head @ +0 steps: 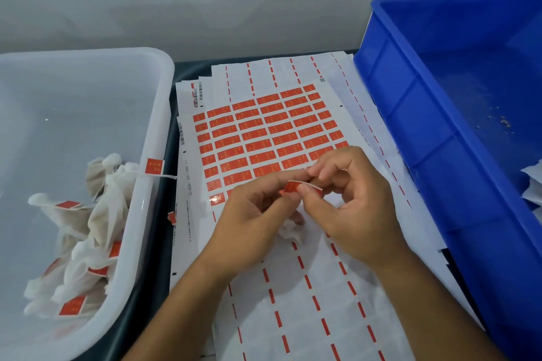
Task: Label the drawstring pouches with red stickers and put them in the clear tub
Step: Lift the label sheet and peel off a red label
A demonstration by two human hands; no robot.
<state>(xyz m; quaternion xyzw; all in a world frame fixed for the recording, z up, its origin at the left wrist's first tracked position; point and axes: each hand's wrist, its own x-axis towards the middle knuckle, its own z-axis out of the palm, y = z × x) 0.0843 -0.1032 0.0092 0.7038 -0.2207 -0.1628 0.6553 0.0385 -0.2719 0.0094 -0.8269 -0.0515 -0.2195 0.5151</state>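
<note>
My left hand and my right hand meet over the sticker sheet. Together they pinch a red sticker, folded between the fingertips of both. A white drawstring pouch hangs crumpled below my hands, mostly hidden by them. The sheet carries several rows of red stickers. On the left stands the clear tub, holding several white pouches with red labels. One labelled string hangs over the tub's right rim.
A blue crate stands at the right, with white pouch material showing at its right edge. Used backing sheets with red dashes lie under my arms. A loose red sticker lies by the tub. A grey wall is behind.
</note>
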